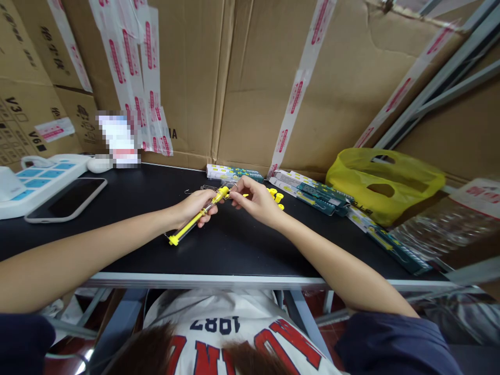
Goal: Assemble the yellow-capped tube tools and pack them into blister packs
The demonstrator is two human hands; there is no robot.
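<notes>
My left hand [196, 205] is closed round a long yellow tool with a metal shaft [186, 227], held slanting over the black table [230, 250]; its yellow end cap points toward me. My right hand [254, 198] pinches at the tool's far yellow tip, fingers pressed together on a small part I cannot make out. A few small yellow caps [276, 197] lie on the table just behind the right hand. Thin wire pieces [207, 188] lie behind the left hand.
Packaged green-and-white cards [312, 192] lie in a row at the back right, beside a yellow plastic bag [385, 182]. A phone [66, 200] and a white power strip [37, 179] sit at the left. Taped cardboard boxes [242, 78] wall the back.
</notes>
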